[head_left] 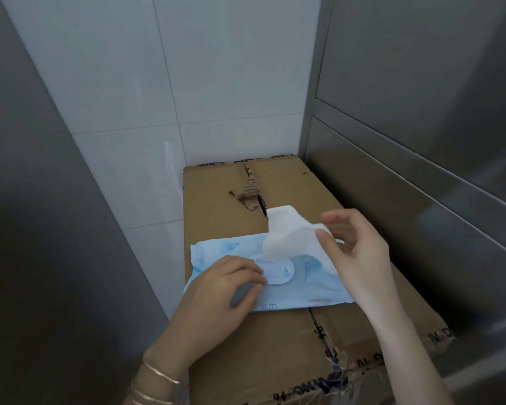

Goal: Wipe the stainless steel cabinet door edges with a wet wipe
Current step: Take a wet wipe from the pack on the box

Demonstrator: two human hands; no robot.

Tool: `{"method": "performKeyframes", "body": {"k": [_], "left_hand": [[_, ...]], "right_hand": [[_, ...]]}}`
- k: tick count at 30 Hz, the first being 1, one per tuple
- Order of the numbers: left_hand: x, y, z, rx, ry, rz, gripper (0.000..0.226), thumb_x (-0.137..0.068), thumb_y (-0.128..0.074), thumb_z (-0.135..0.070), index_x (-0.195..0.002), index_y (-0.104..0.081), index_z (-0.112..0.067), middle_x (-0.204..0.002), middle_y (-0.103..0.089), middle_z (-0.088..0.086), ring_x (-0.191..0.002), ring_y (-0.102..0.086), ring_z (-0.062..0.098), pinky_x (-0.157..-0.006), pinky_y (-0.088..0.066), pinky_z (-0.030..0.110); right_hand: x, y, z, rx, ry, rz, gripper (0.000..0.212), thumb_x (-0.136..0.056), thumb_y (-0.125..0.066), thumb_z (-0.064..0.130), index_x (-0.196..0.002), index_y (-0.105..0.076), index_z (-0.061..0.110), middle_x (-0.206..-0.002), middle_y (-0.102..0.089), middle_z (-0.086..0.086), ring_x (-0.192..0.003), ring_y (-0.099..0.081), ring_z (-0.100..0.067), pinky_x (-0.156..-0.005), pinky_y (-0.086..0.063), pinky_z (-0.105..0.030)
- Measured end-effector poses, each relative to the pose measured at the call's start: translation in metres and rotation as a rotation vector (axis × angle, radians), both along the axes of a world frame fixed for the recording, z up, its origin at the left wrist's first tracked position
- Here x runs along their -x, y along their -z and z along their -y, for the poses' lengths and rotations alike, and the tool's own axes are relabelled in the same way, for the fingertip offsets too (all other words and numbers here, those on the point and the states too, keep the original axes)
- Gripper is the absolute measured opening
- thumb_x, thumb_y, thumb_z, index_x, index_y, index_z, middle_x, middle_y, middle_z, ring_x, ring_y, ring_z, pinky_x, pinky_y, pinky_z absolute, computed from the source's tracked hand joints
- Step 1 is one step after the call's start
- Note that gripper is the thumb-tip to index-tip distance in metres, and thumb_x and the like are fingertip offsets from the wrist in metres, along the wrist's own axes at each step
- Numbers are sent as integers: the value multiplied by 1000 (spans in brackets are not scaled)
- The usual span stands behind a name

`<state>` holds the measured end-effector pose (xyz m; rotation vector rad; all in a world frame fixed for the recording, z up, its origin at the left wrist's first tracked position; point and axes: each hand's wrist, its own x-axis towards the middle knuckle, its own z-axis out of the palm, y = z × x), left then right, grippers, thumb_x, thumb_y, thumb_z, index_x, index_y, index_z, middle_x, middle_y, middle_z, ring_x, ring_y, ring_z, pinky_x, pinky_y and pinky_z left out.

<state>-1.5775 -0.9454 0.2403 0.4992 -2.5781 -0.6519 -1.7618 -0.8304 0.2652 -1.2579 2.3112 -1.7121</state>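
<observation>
A light blue pack of wet wipes [304, 287] lies flat on a cardboard box [289, 185]. My left hand [216, 293] rests on the pack's left end, its fingers curled over the pack and touching the white oval flap [281, 271]. My right hand [354, 252] pinches a white wet wipe [289, 232] between thumb and fingers; the wipe stands part way out of the pack's opening. A stainless steel cabinet with door panels [421, 176] rises along the right side, its door edges running as seams across it.
White wall tiles [158, 83] fill the back. A grey steel panel [41, 200] stands on the left, close to the box. The box top is torn along its middle seam [251, 194]. Bracelets circle my left wrist [155, 375].
</observation>
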Motion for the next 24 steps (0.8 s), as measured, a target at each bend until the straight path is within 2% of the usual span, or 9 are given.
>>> {"method": "performKeyframes", "body": {"k": [3,5,8,12,15,18,20,22,24], "left_hand": [[-12,-5,6,61,-165,-118,19,-91,-54,-28,-87,-71,-21,-93,-64,-14,-94,-52,-1,-82,-41,15],[-16,-7,9,91,-225,-150,11,-91,-59,-20,-87,-69,-20,-94,-64,-13,-94,-51,-1,-83,-36,7],[-11,-8,5,119,-206,-173,13,-88,-64,-9,-97,-70,-18,-105,-61,-11,-102,-47,-2,-90,-30,3],[7,-7,-6,100,-61,-109,25,-86,-62,-23,-109,-70,-18,-119,-62,-7,-113,-49,5,-96,-32,11],[15,-3,-2,71,-20,36,31,-90,-64,-34,-119,-65,-25,-132,-54,-12,-127,-42,7,-103,-26,14],[14,4,4,26,0,72,30,-89,-63,-37,-118,-63,-28,-133,-51,-17,-130,-36,1,-99,-19,4],[12,4,5,-5,0,51,24,-87,-67,-32,-110,-64,-27,-124,-56,-16,-121,-44,0,-92,-21,-1],[11,3,6,-33,-15,11,23,-85,-70,-26,-106,-61,-27,-114,-57,-19,-108,-47,-4,-86,-30,1],[12,2,5,-72,-33,-47,27,-83,-71,-18,-104,-56,-27,-106,-52,-23,-101,-48,-7,-83,-36,4]], "right_hand": [[1,-1,0,-127,-97,-102,23,-84,-67,17,-104,-59,25,-108,-58,13,-98,-57,-1,-83,-48,-11],[5,1,-3,-304,-161,-261,28,-85,-66,16,-110,-61,26,-115,-53,13,-106,-50,-2,-89,-37,-7],[6,6,-12,-482,-333,-279,29,-87,-64,20,-112,-63,35,-113,-51,27,-115,-40,7,-89,-21,5],[1,6,-13,-484,-410,-179,31,-81,-53,51,-107,-65,39,-111,-50,32,-113,-38,18,-89,-24,4],[2,2,-5,-435,-294,-197,34,-84,-57,46,-116,-60,35,-110,-42,36,-96,-47,11,-80,-35,-1],[2,2,4,-540,-284,-209,47,-83,-67,35,-127,-52,36,-113,-42,28,-85,-44,6,-71,-36,-6],[1,4,8,-572,-311,-203,41,-83,-68,26,-122,-57,35,-106,-52,23,-86,-50,7,-70,-39,-7],[-1,4,8,-531,-315,-205,26,-83,-68,21,-102,-64,38,-92,-56,23,-87,-52,9,-68,-42,-6],[-2,4,6,-486,-325,-229,26,-82,-69,21,-83,-57,45,-86,-56,23,-94,-47,12,-68,-41,-7]]}}
